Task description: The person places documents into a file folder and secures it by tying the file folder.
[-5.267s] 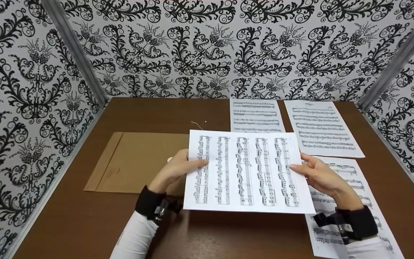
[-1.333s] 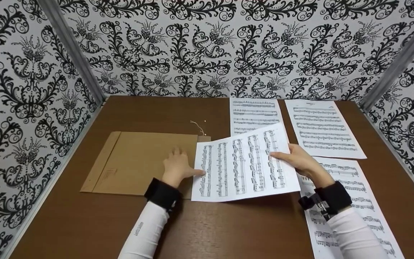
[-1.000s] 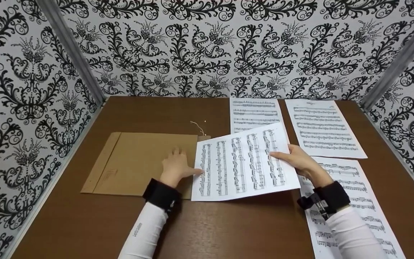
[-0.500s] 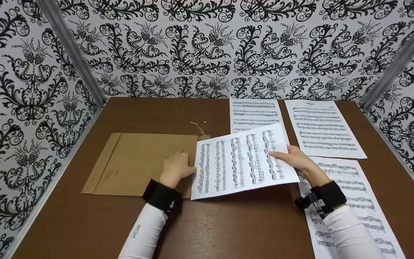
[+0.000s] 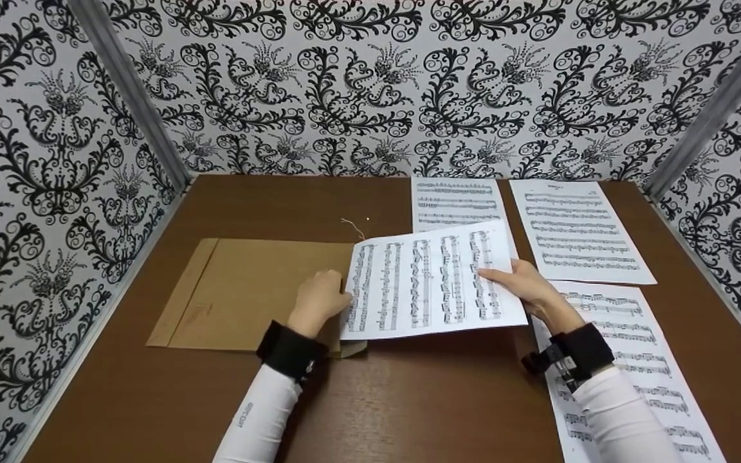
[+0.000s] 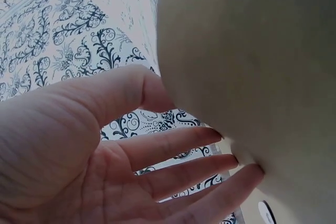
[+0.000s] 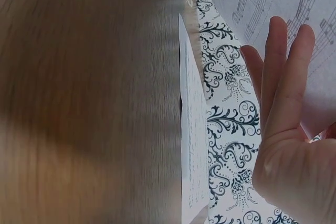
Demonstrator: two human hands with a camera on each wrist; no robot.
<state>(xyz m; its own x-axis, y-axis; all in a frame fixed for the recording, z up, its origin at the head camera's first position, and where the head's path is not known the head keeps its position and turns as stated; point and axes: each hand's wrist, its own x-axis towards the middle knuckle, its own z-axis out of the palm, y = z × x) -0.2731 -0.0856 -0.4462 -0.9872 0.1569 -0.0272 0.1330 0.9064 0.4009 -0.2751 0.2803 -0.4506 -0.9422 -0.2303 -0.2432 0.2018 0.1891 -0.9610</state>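
In the head view a brown kraft envelope (image 5: pixel 255 296) lies on the left of the table, its mouth facing right. My left hand (image 5: pixel 319 299) grips the edge of that mouth. The left wrist view shows my thumb (image 6: pixel 131 87) and fingertips (image 6: pixel 252 177) meeting the brown envelope. A sheet of music (image 5: pixel 422 283), turned sideways, slants with its left edge at the envelope's mouth and its right side raised. My right hand (image 5: pixel 534 292) pinches the sheet's right edge, thumb on top and fingers beneath. Part of the envelope's flap (image 5: pixel 354 349) shows under the sheet.
Three more music sheets lie to the right: one at the back (image 5: pixel 457 199), one at the back right (image 5: pixel 583 231) and one (image 5: pixel 634 366) partly under my right forearm. A thin string (image 5: pixel 353 226) lies behind the envelope. Patterned walls (image 5: pixel 370 83) enclose the brown table (image 5: pixel 396 411).
Both hands held the sheet up earlier; then my left hand moved to the envelope and its spread fingers curled at the mouth. The sheet has shifted slightly left, its front left corner rising off the flap.
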